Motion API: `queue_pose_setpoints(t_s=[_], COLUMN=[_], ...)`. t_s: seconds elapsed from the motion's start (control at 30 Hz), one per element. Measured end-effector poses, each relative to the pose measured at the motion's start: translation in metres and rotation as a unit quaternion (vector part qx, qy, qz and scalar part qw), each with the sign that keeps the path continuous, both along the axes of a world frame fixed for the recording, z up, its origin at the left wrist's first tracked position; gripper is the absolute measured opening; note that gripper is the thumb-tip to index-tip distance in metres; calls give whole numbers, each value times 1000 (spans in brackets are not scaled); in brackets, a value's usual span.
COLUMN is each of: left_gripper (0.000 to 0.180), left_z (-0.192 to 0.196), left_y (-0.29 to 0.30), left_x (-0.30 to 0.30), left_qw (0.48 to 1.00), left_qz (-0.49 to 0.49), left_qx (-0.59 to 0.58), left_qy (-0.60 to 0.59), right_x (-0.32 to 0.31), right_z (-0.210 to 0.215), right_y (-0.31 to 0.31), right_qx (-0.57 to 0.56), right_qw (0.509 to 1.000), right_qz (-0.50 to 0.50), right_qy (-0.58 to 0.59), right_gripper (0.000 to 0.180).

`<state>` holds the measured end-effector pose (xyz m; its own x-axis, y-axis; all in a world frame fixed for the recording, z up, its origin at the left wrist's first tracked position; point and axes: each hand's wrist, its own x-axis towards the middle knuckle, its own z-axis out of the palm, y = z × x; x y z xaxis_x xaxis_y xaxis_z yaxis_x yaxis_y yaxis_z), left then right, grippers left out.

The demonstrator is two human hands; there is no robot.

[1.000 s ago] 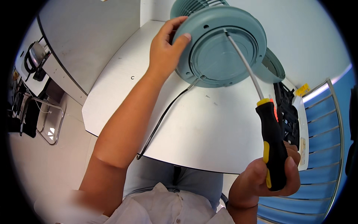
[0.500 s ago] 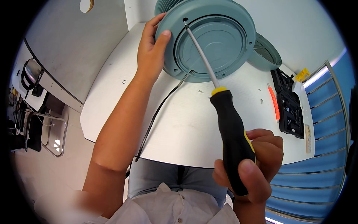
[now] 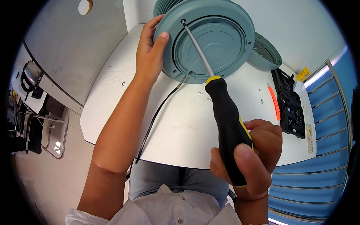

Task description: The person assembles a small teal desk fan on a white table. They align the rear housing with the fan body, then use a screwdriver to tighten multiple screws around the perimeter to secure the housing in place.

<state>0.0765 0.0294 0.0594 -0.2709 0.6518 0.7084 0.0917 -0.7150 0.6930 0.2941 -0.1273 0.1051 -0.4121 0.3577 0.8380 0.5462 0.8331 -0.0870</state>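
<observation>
While the left edge of a round grey-green base (image 3: 221,45) is gripped by the left hand (image 3: 149,58), thumb in front, a black-and-yellow screwdriver (image 3: 222,103) is held by its handle in the closed right hand (image 3: 258,155), its tip set at a hole in the base's upper left. The base is held tilted at the far side of a white table (image 3: 180,135). At right, an orange rod (image 3: 274,102) is laid just beside a black tool case (image 3: 291,112).

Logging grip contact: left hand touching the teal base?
Touching. The head view shows the left hand gripping the teal base at its rim, thumb over its edge.
</observation>
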Motion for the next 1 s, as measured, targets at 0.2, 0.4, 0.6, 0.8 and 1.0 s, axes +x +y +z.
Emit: queue_pose_setpoints(t_s=[0.2,0.4,0.6,0.8,1.0], left_gripper=[50,51,52,51,50], left_z=[0,0,0,1,1], left_y=[0,0,-2,-1,-2], left_x=[1,0,0,1,1], left_qw=[1000,1000,1000,1000,1000], left_qz=[0,2,-6,7,3], left_qx=[2,1,-20,-6,-7], left_qy=[-1,4,-2,2,-1], right_x=[-3,-7,-6,-5,-5], right_z=[1,0,7,14,16], right_y=[6,13,6,3,8], right_qx=[13,50,-6,-25,-20], right_qw=[1000,999,1000,999,1000], right_qz=[7,6,-13,-18,-5], right_qy=[2,12,-7,-13,-6], right_gripper=[50,46,59,60,58])
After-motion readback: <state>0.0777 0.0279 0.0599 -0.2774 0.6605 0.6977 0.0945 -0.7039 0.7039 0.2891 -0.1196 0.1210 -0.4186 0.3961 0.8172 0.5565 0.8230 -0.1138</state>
